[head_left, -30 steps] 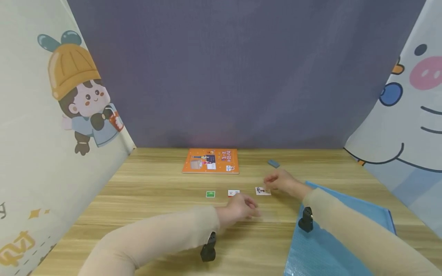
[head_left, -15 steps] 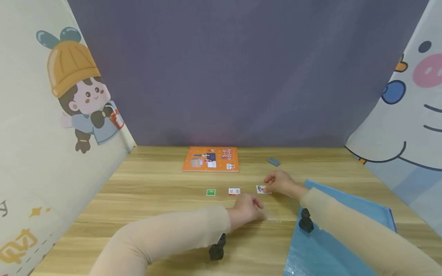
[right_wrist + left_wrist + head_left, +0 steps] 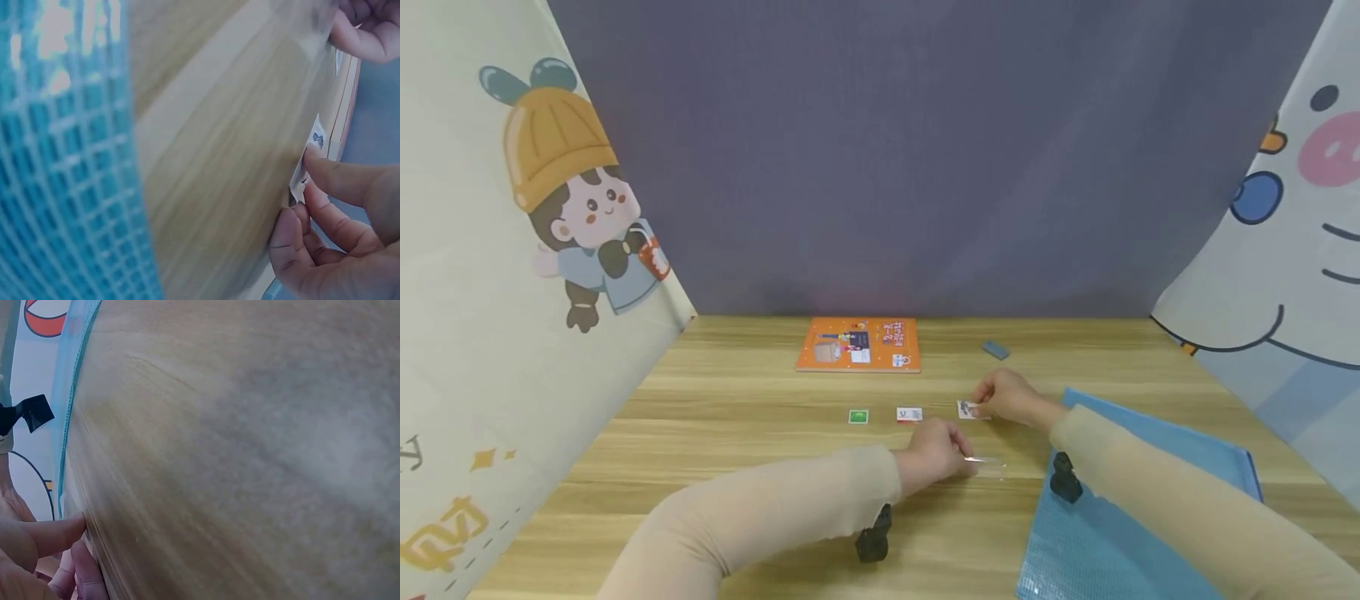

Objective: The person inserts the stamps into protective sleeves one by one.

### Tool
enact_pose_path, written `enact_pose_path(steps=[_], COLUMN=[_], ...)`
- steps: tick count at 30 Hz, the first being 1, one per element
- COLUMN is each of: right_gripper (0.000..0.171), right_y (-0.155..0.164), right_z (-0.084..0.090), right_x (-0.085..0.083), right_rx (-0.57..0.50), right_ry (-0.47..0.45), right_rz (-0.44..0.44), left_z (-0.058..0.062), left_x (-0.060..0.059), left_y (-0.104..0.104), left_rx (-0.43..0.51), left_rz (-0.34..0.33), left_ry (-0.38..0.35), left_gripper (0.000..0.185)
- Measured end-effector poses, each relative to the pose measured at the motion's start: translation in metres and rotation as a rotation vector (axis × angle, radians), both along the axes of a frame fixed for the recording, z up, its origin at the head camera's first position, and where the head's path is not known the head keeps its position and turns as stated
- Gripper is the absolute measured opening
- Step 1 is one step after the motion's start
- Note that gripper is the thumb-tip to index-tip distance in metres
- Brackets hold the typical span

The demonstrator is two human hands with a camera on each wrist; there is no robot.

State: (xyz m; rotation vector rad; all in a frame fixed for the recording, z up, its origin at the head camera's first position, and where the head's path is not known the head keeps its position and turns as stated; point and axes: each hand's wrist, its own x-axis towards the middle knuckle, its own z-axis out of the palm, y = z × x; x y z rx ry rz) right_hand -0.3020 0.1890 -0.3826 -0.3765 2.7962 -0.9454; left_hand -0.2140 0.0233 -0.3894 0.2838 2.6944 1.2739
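In the head view, my left hand (image 3: pixel 936 450) pinches a small clear plastic piece (image 3: pixel 988 467) just above the wood table. Its thumb and fingertips come together at lower left in the left wrist view. To the right, my right hand (image 3: pixel 1011 397) pinches the near end of a small white picture card (image 3: pixel 967 409), which appears slightly lifted at one edge in the right wrist view. A red-and-white card (image 3: pixel 909 414) lies flat beyond my left hand. Left of that is a small green card (image 3: pixel 858 417). The plastic's exact shape is hard to make out.
An orange book (image 3: pixel 859 345) lies at the back of the table (image 3: pixel 730 433). A small blue-grey block (image 3: pixel 996 350) sits behind my right hand. Under my right forearm is a blue mesh zip bag (image 3: pixel 1075 533). A dark curtain stands behind the table.
My left hand has moved slightly right with the clear plastic, which now catches the light. My right hand has settled down onto the picture card and covers its right part.
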Motion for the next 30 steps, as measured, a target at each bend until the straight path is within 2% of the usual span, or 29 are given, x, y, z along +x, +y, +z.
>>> enact_pose_path(steps=[6, 14, 18, 23, 27, 30], right_gripper=[0.019, 0.015, 0.013, 0.01, 0.016, 0.022], right_y=[-0.004, -0.002, 0.0, 0.002, 0.002, 0.002], right_z=[0.002, -0.001, -0.001, 0.004, 0.015, 0.026], right_x=[0.002, 0.004, 0.007, 0.007, 0.005, 0.006], right_rx=[0.027, 0.03, -0.042, -0.169, -0.246, -0.285], right_ry=[0.031, 0.017, -0.015, -0.107, -0.158, -0.15], right_rz=[0.05, 0.046, 0.029, -0.012, -0.04, -0.04], left_z=[0.001, -0.003, -0.003, -0.002, 0.001, 0.006], left_x=[-0.001, -0.002, -0.002, -0.004, -0.008, -0.013], left_y=[0.0, -0.001, -0.004, -0.01, -0.016, -0.022], left_rx=[0.034, 0.063, 0.105, 0.154, 0.255, 0.332], left_rz=[0.004, -0.014, -0.058, -0.101, -0.099, -0.092], left_ry=[-0.066, -0.087, -0.141, -0.197, -0.242, -0.276], left_gripper=[0.02, 0.019, 0.011, 0.002, 0.003, 0.006])
